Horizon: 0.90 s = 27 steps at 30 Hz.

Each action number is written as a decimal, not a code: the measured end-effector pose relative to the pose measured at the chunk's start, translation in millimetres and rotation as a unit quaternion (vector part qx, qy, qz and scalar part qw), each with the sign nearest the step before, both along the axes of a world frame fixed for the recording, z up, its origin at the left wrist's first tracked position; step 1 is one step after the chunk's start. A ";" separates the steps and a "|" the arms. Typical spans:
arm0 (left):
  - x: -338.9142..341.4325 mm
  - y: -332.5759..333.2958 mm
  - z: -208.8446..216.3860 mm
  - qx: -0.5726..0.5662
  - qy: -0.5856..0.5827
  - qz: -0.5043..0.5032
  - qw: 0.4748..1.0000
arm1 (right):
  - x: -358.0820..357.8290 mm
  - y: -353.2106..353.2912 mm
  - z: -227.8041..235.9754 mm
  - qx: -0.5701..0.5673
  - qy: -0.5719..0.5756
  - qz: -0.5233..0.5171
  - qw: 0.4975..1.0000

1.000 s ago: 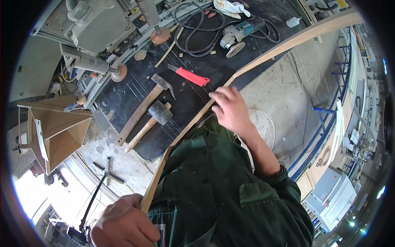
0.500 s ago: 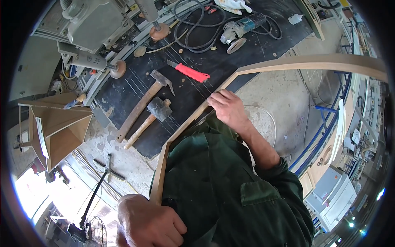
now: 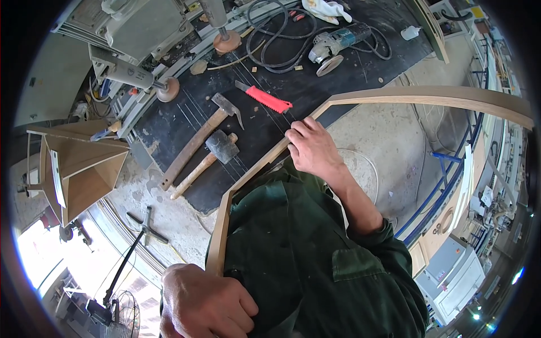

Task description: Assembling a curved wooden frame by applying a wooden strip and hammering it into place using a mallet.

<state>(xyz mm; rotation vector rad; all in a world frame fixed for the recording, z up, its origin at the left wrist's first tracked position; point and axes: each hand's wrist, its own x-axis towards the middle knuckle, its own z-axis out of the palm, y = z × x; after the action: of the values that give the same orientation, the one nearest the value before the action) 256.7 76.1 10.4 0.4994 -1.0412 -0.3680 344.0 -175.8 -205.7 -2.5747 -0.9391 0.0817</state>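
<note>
A long pale wooden frame [image 3: 406,95] with angled joints runs across in front of my body, from the lower left up to the bench and away to the right. My left hand [image 3: 205,301] is closed round its near lower end, by my hip. Farther along, beside the bench edge, my right hand [image 3: 313,147] grips the middle stretch, fingers curled over the top. Just beyond it on the bench lies a red-handled utility knife [image 3: 269,101]. A claw hammer [image 3: 200,137] and a black-headed mallet [image 3: 221,149] lie to the left of the frame.
On the dark bench top [image 3: 366,70] are an angle grinder [image 3: 341,42] with a coiled cord, a white glove [image 3: 327,10] and a small white bottle [image 3: 410,32]. Clamp cylinders [image 3: 132,76] stand at the left. A wooden box-like piece [image 3: 84,169] and a fan [image 3: 121,315] are left.
The view has shifted slightly, so the bench things sit a little farther right. The frame's far right end appears lower. Both hands keep hold of the frame, the right fingers slightly rearranged.
</note>
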 end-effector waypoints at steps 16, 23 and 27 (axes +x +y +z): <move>-1.6 0.6 -1.4 -0.007 -0.012 0.041 0.999 | -8.5 6.3 -13.8 0.028 0.015 -0.059 0.998; -1.4 1.1 -1.8 -0.003 -0.012 0.051 0.999 | -3.6 1.0 -3.7 0.095 0.035 -0.068 0.993; -1.4 3.6 -2.2 0.003 -0.011 0.053 0.999 | -22.0 -3.6 -13.2 0.166 -0.067 -0.206 0.962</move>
<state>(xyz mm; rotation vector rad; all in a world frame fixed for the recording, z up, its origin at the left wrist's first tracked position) 255.2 79.7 8.2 0.5621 -1.0305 -0.2717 322.0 -179.4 -218.9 -2.4181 -0.3956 -0.3419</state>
